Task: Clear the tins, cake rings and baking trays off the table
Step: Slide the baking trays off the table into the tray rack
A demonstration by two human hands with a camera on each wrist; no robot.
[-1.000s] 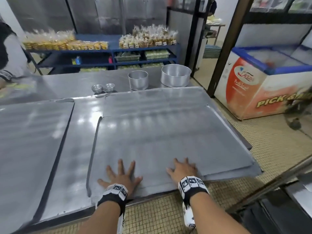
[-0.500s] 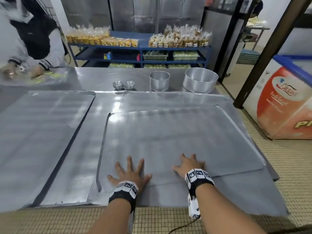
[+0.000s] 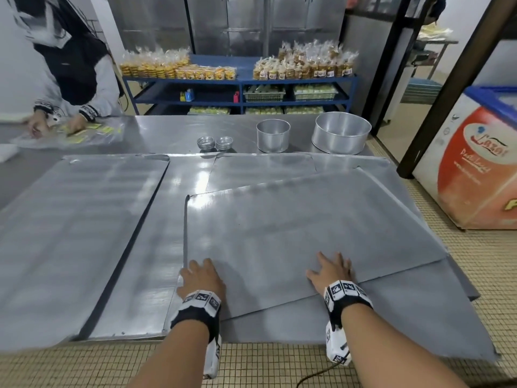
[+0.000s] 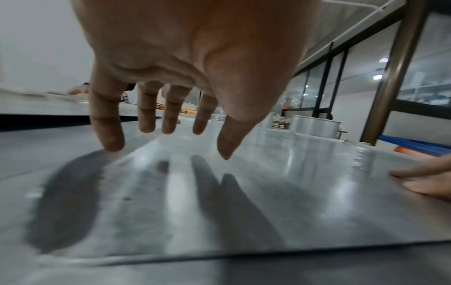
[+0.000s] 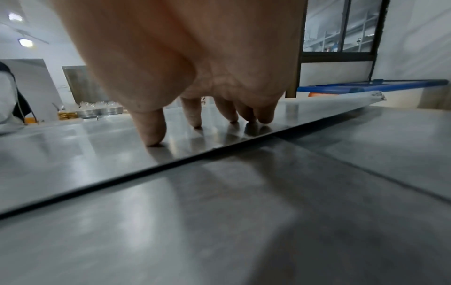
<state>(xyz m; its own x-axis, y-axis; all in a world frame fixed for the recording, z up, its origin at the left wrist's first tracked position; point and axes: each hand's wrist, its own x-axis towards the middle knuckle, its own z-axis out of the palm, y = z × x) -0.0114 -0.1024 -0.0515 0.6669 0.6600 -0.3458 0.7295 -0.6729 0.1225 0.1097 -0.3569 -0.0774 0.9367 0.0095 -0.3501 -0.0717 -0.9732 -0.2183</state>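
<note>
Top baking tray [image 3: 293, 233], skewed on its stack, was pressed by flat spread left hand [image 3: 202, 278] and right hand [image 3: 331, 271]; edge grip judged needed next

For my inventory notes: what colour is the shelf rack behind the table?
Blue; the shelf rack shows best in the head view.

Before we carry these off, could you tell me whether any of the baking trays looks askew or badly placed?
Yes: the top tray, under the left hand and right hand, lies skewed across the tray beneath. That lower tray overhangs the table's near edge above the floor, so it looks liable to tip.
</note>
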